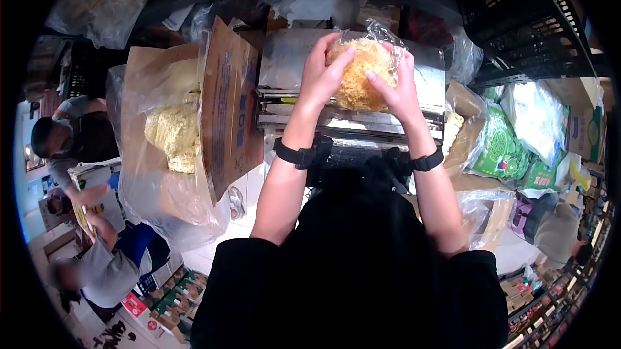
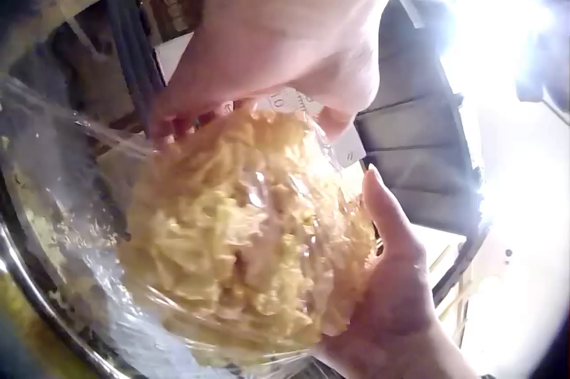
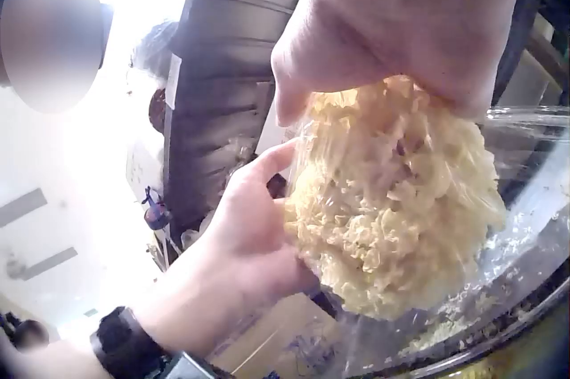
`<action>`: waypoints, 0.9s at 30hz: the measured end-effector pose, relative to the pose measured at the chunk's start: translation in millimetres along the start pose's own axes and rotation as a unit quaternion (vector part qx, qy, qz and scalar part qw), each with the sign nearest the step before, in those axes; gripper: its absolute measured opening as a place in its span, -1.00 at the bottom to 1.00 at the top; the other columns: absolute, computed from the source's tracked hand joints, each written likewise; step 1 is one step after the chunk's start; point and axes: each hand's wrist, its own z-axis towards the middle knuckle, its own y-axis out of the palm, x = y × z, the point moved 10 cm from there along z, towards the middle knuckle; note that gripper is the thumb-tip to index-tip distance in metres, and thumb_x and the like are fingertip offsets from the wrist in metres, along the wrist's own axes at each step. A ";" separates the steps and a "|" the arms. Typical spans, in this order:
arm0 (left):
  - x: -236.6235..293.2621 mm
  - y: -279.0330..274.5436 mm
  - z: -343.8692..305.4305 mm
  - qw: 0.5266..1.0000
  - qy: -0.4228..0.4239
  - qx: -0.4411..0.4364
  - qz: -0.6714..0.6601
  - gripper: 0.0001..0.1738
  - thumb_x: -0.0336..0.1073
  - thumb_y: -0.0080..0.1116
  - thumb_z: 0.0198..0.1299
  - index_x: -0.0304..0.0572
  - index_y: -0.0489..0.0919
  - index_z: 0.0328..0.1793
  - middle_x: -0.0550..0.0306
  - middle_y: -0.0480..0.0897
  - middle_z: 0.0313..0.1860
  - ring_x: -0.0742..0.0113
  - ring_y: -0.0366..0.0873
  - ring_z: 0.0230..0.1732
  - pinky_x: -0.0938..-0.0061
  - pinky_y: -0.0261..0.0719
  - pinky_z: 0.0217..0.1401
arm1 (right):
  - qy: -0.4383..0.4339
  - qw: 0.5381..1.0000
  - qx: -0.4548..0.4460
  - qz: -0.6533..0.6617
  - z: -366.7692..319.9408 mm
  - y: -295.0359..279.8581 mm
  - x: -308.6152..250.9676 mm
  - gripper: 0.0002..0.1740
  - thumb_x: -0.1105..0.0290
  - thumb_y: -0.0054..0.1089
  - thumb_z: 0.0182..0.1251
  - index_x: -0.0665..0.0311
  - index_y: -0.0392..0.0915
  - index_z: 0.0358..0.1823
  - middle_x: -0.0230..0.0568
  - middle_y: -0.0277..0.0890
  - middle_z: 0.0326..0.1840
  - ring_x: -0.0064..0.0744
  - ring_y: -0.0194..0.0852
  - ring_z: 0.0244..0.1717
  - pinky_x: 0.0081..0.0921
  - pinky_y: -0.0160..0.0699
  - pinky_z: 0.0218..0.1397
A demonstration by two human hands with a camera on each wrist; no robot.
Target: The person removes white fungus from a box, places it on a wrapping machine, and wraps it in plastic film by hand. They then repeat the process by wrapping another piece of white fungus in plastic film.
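Note:
Both hands hold a clear plastic bag (image 1: 365, 84) filled with pale yellow, frilly dried pieces, above a metal-topped surface (image 1: 278, 58). My left hand (image 1: 323, 71) grips the left side, thumb across the front and fingers behind. On the opposite side my right hand (image 1: 400, 84) grips it the same way, its thumb pressing the front. Loose clear film (image 1: 381, 29) sticks up at the bag's far end. Close up, the left wrist view shows the ruffled bag contents (image 2: 249, 236) under shiny film, and the right wrist view shows the bag (image 3: 396, 201) between both hands.
At left stands a plastic-lined cardboard box (image 1: 226, 109) with a heap of yellow pieces (image 1: 173, 135). Green printed bags (image 1: 501, 145) lie at right, below a black plastic crate (image 1: 524, 19). Two people (image 1: 119, 271) (image 1: 65, 132) are at far left, another person (image 1: 556, 229) at far right.

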 end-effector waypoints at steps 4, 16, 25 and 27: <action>6.3 2.0 -12.3 0.998 0.025 0.000 0.059 -0.61 -0.22 0.18 0.17 -0.35 0.52 0.03 0.06 0.53 -0.03 0.40 0.46 -0.03 0.54 0.39 0.04 | -0.053 0.999 0.013 0.003 -19.8 -3.3 -21.1 -0.23 0.14 0.38 0.02 0.40 0.29 0.20 0.07 0.19 0.18 -0.07 0.17 0.25 -0.30 0.16 0.33; 59.2 17.2 -77.2 0.961 0.204 0.051 0.178 -0.82 -0.34 0.24 0.08 -0.31 0.59 -0.25 -0.02 0.63 -0.24 0.17 0.58 -0.14 0.44 0.48 -0.03 | -0.144 0.989 0.016 -0.025 -63.7 -2.7 -42.0 -0.42 0.13 0.14 0.22 0.38 0.34 0.14 0.08 0.28 0.15 0.01 0.22 0.22 -0.22 0.19 0.30; 66.8 14.2 -160.6 0.923 0.264 0.109 0.256 -0.83 -0.38 0.25 -0.04 -0.26 0.60 -0.30 -0.02 0.60 -0.19 0.00 0.50 -0.07 0.15 0.39 0.14 | -0.141 0.988 0.059 0.005 -128.9 5.7 -36.9 -0.34 -0.11 -0.12 0.35 0.41 0.34 0.12 0.16 0.29 0.15 0.11 0.28 0.16 -0.13 0.24 0.26; 58.4 12.8 -171.9 0.924 0.255 0.111 0.263 -0.83 -0.38 0.25 -0.08 -0.23 0.60 -0.31 0.00 0.59 -0.18 -0.01 0.48 -0.04 0.05 0.34 0.20 | -0.140 0.988 0.059 -0.001 -138.3 7.4 -32.3 -0.34 -0.12 -0.12 0.34 0.39 0.35 0.10 0.15 0.31 0.13 0.12 0.29 0.14 -0.10 0.26 0.24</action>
